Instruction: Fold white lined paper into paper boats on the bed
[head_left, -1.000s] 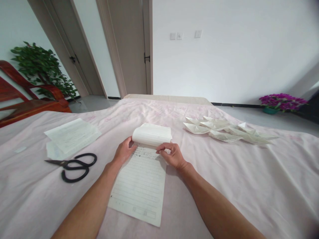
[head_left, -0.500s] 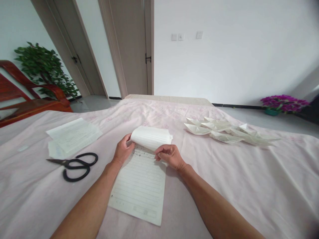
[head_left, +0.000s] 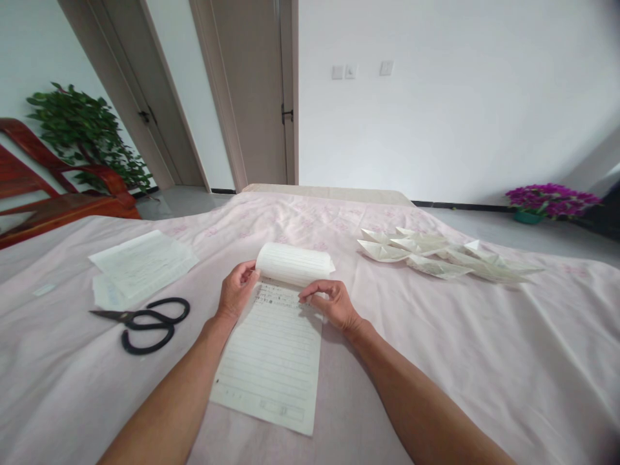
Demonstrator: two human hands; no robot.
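Note:
In front of me lies a lined writing pad (head_left: 266, 361) with a few handwritten lines near its top. Its upper pages (head_left: 295, 261) are curled over at the far end. My left hand (head_left: 237, 287) pinches the left edge of the curled pages between thumb and fingers. At the right side, my right hand (head_left: 332, 303) hovers close over the written lines, thumb and index finger pinched near the fold. Whether those right fingertips hold a sheet is too small to make out.
Black-handled scissors (head_left: 145, 325) lie to the left, below some loose written sheets (head_left: 145, 261). Several folded paper boats (head_left: 436, 255) sit at the right on the pink cloth (head_left: 484, 361). Beyond are a wooden chair (head_left: 97, 187) and a pot of purple flowers (head_left: 552, 199).
The curled pages have rolled back slightly farther, showing more of the handwriting. My right hand has shifted a little up and left; the left hand stays at the pad's edge.

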